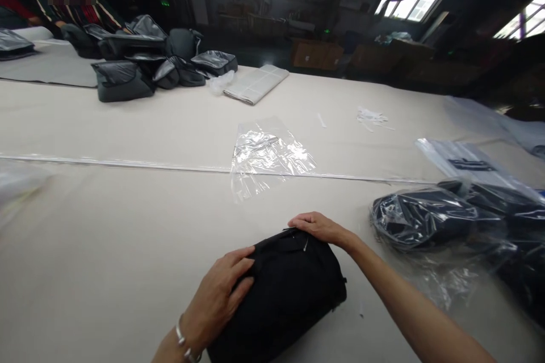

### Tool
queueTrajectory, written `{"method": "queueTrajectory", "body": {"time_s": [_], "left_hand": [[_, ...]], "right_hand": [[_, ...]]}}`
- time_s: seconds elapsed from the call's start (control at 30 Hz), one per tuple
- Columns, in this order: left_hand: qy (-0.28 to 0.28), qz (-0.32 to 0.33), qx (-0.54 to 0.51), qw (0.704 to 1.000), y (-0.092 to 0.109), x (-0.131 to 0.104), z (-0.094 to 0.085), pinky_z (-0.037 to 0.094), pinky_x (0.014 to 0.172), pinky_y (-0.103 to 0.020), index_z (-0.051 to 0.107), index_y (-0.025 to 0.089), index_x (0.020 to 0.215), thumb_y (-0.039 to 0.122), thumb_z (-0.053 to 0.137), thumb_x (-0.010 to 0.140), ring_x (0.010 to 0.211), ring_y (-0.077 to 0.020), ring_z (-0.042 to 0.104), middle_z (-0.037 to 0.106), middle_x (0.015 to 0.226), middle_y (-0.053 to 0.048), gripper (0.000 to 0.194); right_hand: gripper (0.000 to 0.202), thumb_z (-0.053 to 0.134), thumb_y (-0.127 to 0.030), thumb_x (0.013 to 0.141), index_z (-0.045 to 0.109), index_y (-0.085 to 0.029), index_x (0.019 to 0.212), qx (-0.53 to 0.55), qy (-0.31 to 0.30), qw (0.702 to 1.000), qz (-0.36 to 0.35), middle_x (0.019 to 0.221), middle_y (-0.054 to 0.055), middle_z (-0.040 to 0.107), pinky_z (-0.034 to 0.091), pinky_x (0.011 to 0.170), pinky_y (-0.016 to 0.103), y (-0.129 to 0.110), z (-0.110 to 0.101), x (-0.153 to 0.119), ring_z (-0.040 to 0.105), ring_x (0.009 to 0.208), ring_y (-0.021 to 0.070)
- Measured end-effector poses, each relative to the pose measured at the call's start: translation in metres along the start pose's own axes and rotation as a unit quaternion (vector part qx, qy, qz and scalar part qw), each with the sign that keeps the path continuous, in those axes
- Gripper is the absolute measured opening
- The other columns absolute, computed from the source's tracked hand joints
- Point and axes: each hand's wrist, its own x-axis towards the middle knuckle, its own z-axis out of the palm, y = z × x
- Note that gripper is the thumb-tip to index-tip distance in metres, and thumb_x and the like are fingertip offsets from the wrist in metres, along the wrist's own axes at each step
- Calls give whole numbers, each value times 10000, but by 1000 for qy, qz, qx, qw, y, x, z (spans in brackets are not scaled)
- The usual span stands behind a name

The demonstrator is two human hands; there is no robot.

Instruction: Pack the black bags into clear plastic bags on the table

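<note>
A black fabric bag [281, 300] lies on the table right in front of me, its near end cut off by the bottom of the picture. My left hand [225, 283] grips its left side, fingers laid over the top and a silver bracelet at the wrist. At the bag's far end, my right hand [317, 227] bends over the upper edge, close to a small zip pull [305, 244]. Its fingertips are partly hidden behind the edge. Beyond the bag, a clear plastic bag [272, 153] is spread flat across the seam in the table cover.
Plastic-wrapped black bags [430, 218] are heaped at the right beside a printed plastic sleeve [464, 161]. White strips [372, 117] and a folded grey sheet [258, 85] lie farther back. Dark bags [121, 79] are piled at far left near a person [85, 5].
</note>
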Motion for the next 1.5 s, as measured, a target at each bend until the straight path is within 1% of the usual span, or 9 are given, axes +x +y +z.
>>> {"method": "queueTrajectory", "body": {"time_s": [0.27,0.57,0.7,0.8,0.9,1.07,1.27,1.43,1.5], "left_hand": [[-122,-39,-162,978,-10,14,-29,496,1007,-337,669,383,1094,374,560,881,1127,-216,627,696,1198,42,239],[56,-38,156,985,-43,242,-9,445,967,-420,621,198,1100,300,668,820,1124,-272,554,629,1178,-100,301],[69,-63,225,970,-58,291,-1,463,855,-415,623,148,934,278,636,859,967,-239,584,635,989,-75,151],[57,-20,258,964,-57,282,-5,455,779,-354,628,147,869,241,504,946,862,-199,592,639,885,-56,174],[24,79,284,955,-41,246,-6,428,777,-341,634,175,832,218,453,968,860,-204,584,655,868,-65,230],[13,191,296,936,-5,172,2,424,749,-352,581,185,840,235,469,971,806,-207,555,635,848,-47,179],[10,272,349,897,-13,127,-8,436,667,-334,531,185,816,262,716,826,744,-210,559,625,823,-23,201],[-47,233,340,910,-22,107,-7,394,630,-307,549,185,815,299,780,769,758,-206,580,649,844,-18,262],[-62,208,282,934,-16,103,-5,330,572,-281,535,190,743,392,783,759,673,-165,540,617,747,19,320]], "right_hand": [[394,520,-465,904,783,-172,917,71,-128,988,44,857,36,743,485,790,290,42,18,-37,655,809,193],[588,646,-739,664,613,-159,755,199,95,957,188,743,51,674,458,495,221,156,33,-10,648,618,154],[469,566,-641,788,618,-175,793,134,130,969,163,715,32,663,478,487,230,172,27,-5,640,596,155],[340,525,-506,883,677,-206,934,-8,223,972,70,862,49,715,568,664,299,156,15,-3,689,768,205],[313,508,-341,932,636,-232,1197,-211,350,903,-129,1200,83,672,513,984,418,109,7,7,622,1125,260],[618,574,-151,867,393,-162,1458,-431,284,814,-266,1487,127,448,263,1173,570,32,12,43,326,1416,311],[97,643,-115,842,666,-208,832,-432,231,830,-267,1083,40,697,187,1202,535,11,26,47,504,1271,254],[858,851,-391,663,450,-185,1394,-368,104,894,-233,1529,156,370,369,1118,447,-23,42,15,359,1387,300],[648,779,-353,761,529,-202,1339,-378,52,905,-189,1362,136,572,437,1029,410,-35,50,9,528,1234,274]]}}
